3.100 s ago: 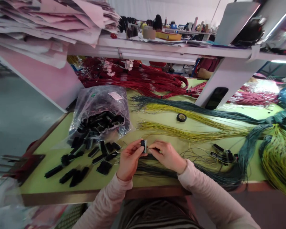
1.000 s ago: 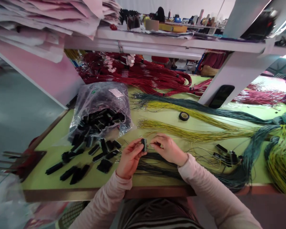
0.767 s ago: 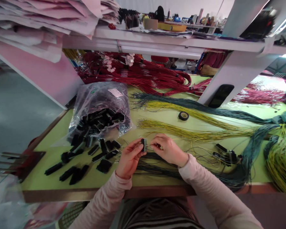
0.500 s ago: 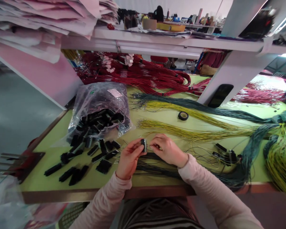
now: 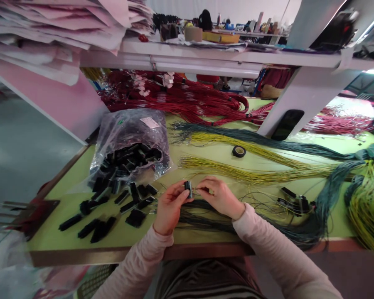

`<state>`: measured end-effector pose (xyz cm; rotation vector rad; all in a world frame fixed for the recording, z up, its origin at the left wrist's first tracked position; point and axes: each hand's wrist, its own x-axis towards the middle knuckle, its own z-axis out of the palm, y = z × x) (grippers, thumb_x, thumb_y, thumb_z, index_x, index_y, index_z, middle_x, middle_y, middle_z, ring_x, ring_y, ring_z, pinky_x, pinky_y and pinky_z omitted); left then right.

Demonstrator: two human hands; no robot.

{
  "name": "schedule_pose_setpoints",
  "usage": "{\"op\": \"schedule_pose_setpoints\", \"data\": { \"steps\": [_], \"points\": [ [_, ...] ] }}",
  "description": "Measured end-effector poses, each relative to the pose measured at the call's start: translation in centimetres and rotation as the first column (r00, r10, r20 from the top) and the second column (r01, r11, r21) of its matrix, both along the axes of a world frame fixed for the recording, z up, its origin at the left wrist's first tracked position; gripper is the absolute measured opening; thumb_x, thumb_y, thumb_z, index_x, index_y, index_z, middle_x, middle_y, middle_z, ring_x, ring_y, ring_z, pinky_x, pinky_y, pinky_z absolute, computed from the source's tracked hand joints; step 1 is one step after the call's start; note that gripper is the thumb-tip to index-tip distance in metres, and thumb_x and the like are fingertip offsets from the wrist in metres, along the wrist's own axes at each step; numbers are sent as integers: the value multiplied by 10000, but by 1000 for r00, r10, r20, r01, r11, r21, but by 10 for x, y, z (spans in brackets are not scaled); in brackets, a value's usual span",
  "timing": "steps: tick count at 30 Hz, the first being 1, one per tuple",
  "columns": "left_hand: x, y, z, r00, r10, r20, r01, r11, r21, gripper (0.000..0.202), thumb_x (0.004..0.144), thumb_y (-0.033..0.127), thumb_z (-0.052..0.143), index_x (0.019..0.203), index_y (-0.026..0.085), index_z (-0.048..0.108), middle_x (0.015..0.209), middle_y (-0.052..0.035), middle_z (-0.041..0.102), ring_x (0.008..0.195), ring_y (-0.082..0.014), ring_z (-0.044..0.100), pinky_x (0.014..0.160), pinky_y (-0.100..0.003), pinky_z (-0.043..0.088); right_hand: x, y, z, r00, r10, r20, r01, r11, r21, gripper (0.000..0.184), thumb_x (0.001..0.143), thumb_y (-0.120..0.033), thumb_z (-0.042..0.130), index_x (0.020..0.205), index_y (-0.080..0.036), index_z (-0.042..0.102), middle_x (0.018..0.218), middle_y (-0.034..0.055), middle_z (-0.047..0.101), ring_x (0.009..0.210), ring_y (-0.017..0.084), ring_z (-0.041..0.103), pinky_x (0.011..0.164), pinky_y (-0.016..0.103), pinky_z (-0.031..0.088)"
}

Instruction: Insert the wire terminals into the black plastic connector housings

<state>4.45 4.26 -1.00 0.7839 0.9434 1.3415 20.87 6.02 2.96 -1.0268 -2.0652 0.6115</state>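
Between the thumb and fingers of my left hand (image 5: 171,204) is a small black connector housing (image 5: 188,189), its face turned to the right. My right hand (image 5: 217,194) pinches a thin wire (image 5: 197,189) close to that face; whether the wire's tip is inside the housing I cannot tell. Dark wires (image 5: 205,220) lie on the table under both hands. Several loose black connectors (image 5: 135,217) are scattered to the left, in front of a clear plastic bag (image 5: 131,124) with more of them showing at its mouth.
Yellow wires (image 5: 224,167) and dark green wires (image 5: 252,139) run across the table behind my hands. A roll of black tape (image 5: 238,151) lies among them. Wired black connectors (image 5: 294,202) sit at the right. A phone (image 5: 287,124) leans on the shelf post; red wires (image 5: 180,97) lie at the back.
Both hands stay in nearly the same place, with the connector housing and wire still held. The view has shifted very slightly.
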Motion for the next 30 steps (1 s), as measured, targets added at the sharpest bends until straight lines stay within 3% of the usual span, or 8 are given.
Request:
{"op": "schedule_pose_setpoints", "data": {
  "steps": [5, 13, 19, 30],
  "points": [
    [2, -1, 0, 1000, -8, -13, 8, 1000, 11, 314, 658, 209, 739, 964, 201, 667, 751, 8, 677, 682, -113, 622, 600, -233, 561, 2, -2, 5, 1000, 14, 6, -14, 1000, -13, 123, 848, -141, 523, 749, -157, 594, 709, 28, 575, 695, 133, 532, 665, 243, 425],
    [0, -3, -5, 993, 1, -115, 10, 995, 98, 330, 674, 216, 725, 999, 211, 665, 864, -22, 692, 747, -150, 632, 631, -286, 575, -4, -4, -2, 1000, 16, 10, -16, 1000, -17, 130, 858, -166, 518, 749, -169, 588, 715, 26, 574, 700, 136, 533, 681, 249, 432],
    [2, -2, 2, 999, -21, -44, 23, 999, 30, 311, 653, 230, 742, 957, 205, 678, 726, 11, 667, 646, -119, 620, 587, -260, 568, 3, -2, 4, 1000, 23, 0, -23, 999, -23, 120, 853, -161, 515, 764, -169, 596, 729, 30, 600, 705, 136, 545, 697, 255, 439],
    [1, -3, -1, 999, -45, -4, 46, 998, 37, 306, 655, 222, 740, 954, 199, 680, 791, -9, 683, 673, -129, 627, 582, -273, 578, -1, -8, -6, 998, 42, -49, -46, 995, -87, 104, 839, -149, 506, 747, -167, 551, 710, 8, 531, 648, 110, 494, 606, 213, 409]
  ]
}}
